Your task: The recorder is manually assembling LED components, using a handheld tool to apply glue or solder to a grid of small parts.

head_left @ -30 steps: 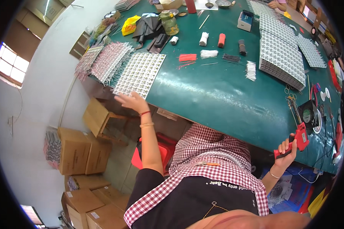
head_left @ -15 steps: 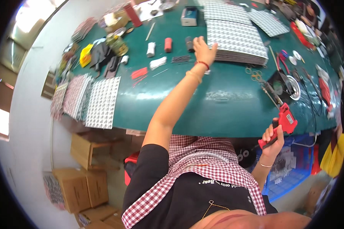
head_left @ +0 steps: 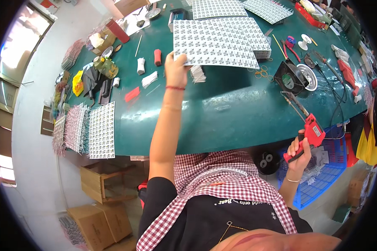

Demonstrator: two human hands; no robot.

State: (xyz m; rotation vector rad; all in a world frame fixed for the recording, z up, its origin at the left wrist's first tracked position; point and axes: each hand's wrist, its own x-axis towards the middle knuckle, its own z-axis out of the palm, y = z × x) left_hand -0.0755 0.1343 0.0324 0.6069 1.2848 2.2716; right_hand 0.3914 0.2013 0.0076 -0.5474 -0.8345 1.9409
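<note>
My left hand (head_left: 176, 71) is closed on the near left corner of a white sheet (head_left: 213, 44) printed with rows of small dark figures. The sheet is raised above the table, partly covering a stack of similar sheets (head_left: 262, 42). A bundle of white strips (head_left: 198, 75) shows below its edge, beside my fingers. At the right front edge, my right hand (head_left: 298, 154) grips the handle of a red soldering gun (head_left: 314, 130). Its long metal tip points up and left, toward a small black fan (head_left: 290, 78).
More printed sheets (head_left: 101, 129) lie at the table's left edge. White strips (head_left: 150, 79), red strips (head_left: 132, 94) and a red roll (head_left: 157, 57) lie left of my arm. Wire rings (head_left: 262, 73), red-handled pliers (head_left: 293, 52) and a black cable (head_left: 337, 98) are at the right.
My left hand has taken hold of a printed sheet from the stack and drawn it up and leftward. The right hand still holds the soldering gun. The head view has shifted slightly.
</note>
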